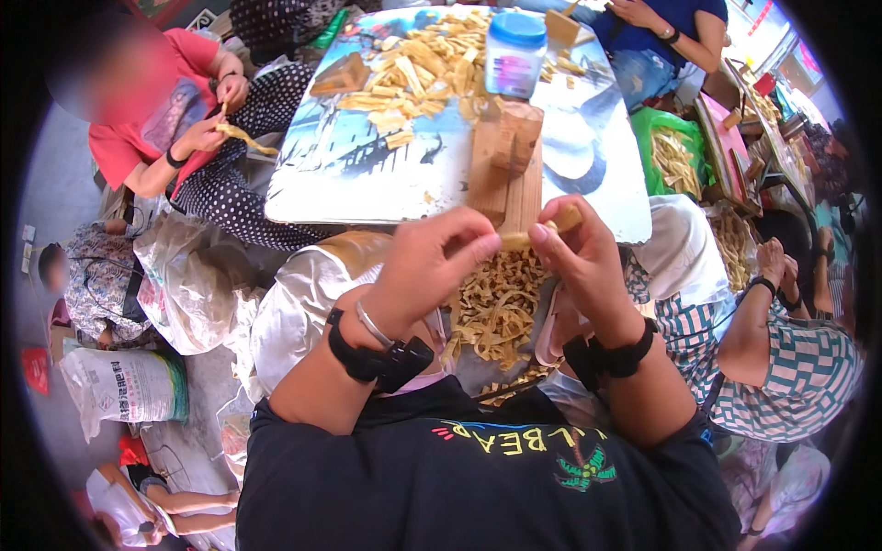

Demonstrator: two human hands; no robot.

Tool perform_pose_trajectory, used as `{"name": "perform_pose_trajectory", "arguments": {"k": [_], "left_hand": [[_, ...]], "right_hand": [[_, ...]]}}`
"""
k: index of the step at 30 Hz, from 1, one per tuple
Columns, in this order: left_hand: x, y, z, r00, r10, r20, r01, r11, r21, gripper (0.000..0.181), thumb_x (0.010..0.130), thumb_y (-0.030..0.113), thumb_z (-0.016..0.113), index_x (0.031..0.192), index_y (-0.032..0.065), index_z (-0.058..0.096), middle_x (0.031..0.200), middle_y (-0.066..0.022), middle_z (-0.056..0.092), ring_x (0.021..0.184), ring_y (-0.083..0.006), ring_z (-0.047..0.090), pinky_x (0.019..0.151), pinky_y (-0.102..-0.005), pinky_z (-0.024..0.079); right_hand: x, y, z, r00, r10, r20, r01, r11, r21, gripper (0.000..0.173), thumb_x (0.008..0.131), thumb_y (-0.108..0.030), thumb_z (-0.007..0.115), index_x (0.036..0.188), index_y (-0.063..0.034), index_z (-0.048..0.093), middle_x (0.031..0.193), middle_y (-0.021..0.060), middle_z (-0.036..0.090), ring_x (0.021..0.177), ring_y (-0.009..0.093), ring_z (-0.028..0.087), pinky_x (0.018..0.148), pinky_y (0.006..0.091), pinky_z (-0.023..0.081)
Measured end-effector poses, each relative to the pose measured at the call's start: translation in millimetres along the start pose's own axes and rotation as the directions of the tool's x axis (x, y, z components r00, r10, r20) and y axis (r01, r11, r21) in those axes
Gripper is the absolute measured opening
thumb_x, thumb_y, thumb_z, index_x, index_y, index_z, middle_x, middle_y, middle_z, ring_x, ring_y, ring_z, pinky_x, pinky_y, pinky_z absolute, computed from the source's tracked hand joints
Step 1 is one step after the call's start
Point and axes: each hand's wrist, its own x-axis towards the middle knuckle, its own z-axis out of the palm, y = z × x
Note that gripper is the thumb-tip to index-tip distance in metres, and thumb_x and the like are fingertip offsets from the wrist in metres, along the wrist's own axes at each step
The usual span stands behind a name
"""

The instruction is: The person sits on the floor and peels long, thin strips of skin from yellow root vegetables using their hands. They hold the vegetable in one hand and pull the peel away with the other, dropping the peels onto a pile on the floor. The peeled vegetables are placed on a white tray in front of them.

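A pale yellow, folded or knotted strip (515, 241), seemingly dried food, is stretched between my two hands just off the table's near edge. My left hand (434, 258) pinches one end between thumb and forefinger. The other end, with a loop rising from it, is in the fingers of my right hand (579, 255). Below my hands lies a heap of small knotted yellow pieces (499, 310), with longer loose strips among them. Just beyond my hands, a wooden board (488, 179) with an upright wooden block (517, 138) on it reaches over the table's near edge.
The printed table (441, 165) bears a pile of flat yellow strips (420, 76), a blue-lidded plastic jar (515, 55) and wooden blocks. Co-workers sit at left, far right and right. Plastic sacks (186, 282) stand at left; a green bag of strips (672, 151) is at right.
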Motion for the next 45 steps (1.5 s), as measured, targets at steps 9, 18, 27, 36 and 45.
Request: {"name": "perform_pose_trajectory", "arguments": {"k": [9, 18, 27, 36, 45], "left_hand": [[36, -23, 4, 0.971, 0.156, -0.179, -0.122, 0.975, 0.187, 0.018, 0.09, 0.015, 0.069, 0.097, -0.0005, 0.063, 0.076, -0.0049, 0.063, 0.07, -0.0114, 0.057, 0.067, -0.026, 0.047], [45, -36, 11, 0.972, 0.178, -0.151, -0.105, 0.913, 0.394, 0.02, 0.091, 0.018, 0.065, 0.098, -0.0011, 0.062, 0.08, -0.0123, 0.066, 0.074, -0.0195, 0.065, 0.068, -0.0344, 0.052], [-2, -8, -9, 0.967, -0.043, -0.25, -0.065, 0.911, -0.408, 0.019, 0.101, 0.02, 0.056, 0.102, 0.0014, 0.06, 0.076, 0.0035, 0.054, 0.069, -0.0047, 0.049, 0.064, -0.0201, 0.041], [-10, 11, 15, 0.885, 0.458, -0.084, -0.456, 0.889, 0.037, 0.018, 0.084, 0.002, 0.072, 0.101, -0.0018, 0.066, 0.095, -0.0095, 0.062, 0.09, -0.0211, 0.057, 0.081, -0.0308, 0.046], [-15, 5, 37, 0.954, 0.212, 0.212, -0.093, 0.882, -0.463, 0.064, 0.093, 0.037, 0.068, 0.137, 0.0013, 0.039, 0.112, -0.0082, 0.057, 0.104, -0.0154, 0.054, 0.093, -0.0305, 0.043]], "right_hand": [[39, 22, -1, 0.962, -0.225, -0.157, 0.131, 0.88, -0.457, 0.019, 0.091, -0.012, 0.07, 0.099, -0.0046, 0.055, 0.072, 0.0014, 0.059, 0.066, 0.006, 0.058, 0.059, 0.0227, 0.045], [41, 26, -2, 0.906, -0.42, -0.042, 0.251, 0.616, -0.747, 0.017, 0.088, -0.01, 0.07, 0.095, -0.0043, 0.056, 0.074, 0.0117, 0.06, 0.061, 0.018, 0.059, 0.058, 0.0303, 0.048], [-28, -12, -3, 0.627, -0.72, 0.297, 0.669, 0.302, -0.679, 0.034, 0.074, -0.003, 0.079, 0.101, -0.005, 0.06, 0.08, 0.0088, 0.059, 0.068, 0.026, 0.058, 0.06, 0.0342, 0.047], [-26, -2, 25, 0.87, -0.382, 0.312, 0.493, 0.702, -0.514, 0.037, 0.083, -0.01, 0.073, 0.116, -0.0006, 0.059, 0.106, 0.0168, 0.064, 0.095, 0.035, 0.062, 0.081, 0.0362, 0.05], [-33, -22, 24, 0.989, -0.092, 0.119, 0.049, 0.945, 0.323, 0.032, 0.108, -0.023, 0.037, 0.115, 0.0002, 0.057, 0.085, 0.0046, 0.061, 0.08, 0.012, 0.057, 0.075, 0.0237, 0.046]]}}
